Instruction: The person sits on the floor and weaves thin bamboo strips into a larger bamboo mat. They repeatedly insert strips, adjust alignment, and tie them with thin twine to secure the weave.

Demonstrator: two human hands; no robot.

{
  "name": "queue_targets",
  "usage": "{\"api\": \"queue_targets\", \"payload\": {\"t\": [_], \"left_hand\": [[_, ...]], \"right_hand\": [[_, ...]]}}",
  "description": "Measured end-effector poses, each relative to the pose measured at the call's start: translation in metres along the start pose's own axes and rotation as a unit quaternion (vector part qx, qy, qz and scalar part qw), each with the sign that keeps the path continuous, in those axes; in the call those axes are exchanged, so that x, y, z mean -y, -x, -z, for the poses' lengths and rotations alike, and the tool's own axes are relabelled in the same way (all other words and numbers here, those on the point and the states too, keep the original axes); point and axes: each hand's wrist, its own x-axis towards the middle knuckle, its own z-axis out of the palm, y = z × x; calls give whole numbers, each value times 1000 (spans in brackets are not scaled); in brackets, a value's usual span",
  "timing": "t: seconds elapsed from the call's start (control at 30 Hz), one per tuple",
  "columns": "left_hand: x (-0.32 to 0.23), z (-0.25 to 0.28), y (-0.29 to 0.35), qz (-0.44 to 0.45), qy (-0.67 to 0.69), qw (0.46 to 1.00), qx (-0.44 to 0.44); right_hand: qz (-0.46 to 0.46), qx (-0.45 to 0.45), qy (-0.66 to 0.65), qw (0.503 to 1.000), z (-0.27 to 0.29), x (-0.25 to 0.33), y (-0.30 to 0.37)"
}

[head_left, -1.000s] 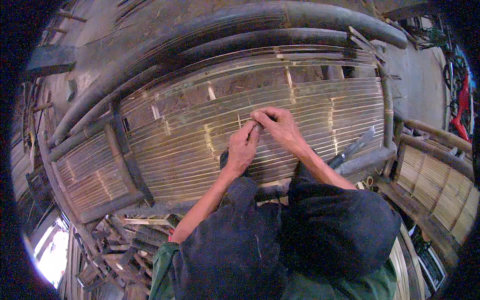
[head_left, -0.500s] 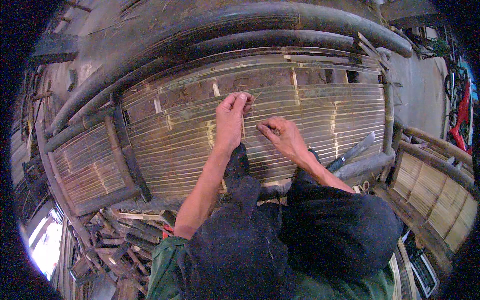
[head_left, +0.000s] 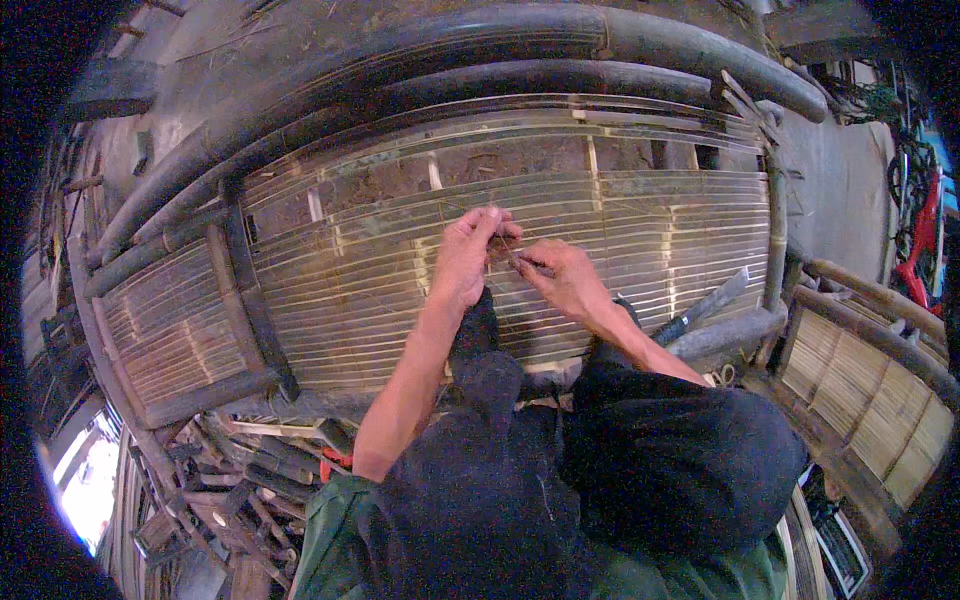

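Apparently pinching a thin strand (head_left: 507, 248), blurred, in closed fingers: slanting from left hand (head_left: 464, 256) at far left to right hand (head_left: 568, 279) at near right, over the slatted surface (head_left: 375, 290), left of a knife (head_left: 706, 303).

Holds both bare forearms (head_left: 402, 385) angled inward. Has left hand (head_left: 463, 258) slightly farther forward, with fingers curled in and thumb on top. Pinches thumb toward forefinger on right hand (head_left: 568, 282), just beside and nearer the body.
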Motion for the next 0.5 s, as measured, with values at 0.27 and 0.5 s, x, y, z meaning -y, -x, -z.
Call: {"api": "queue_targets", "payload": {"t": [0.27, 0.5], "left_hand": [[-44, 19, -21, -98, 15, 993, -67], [-54, 26, -17, -110, -5, 991, -73]], "right_hand": [[-34, 74, 39, 996, -4, -2, 7], [-50, 107, 41, 992, -6, -8, 8]]}}
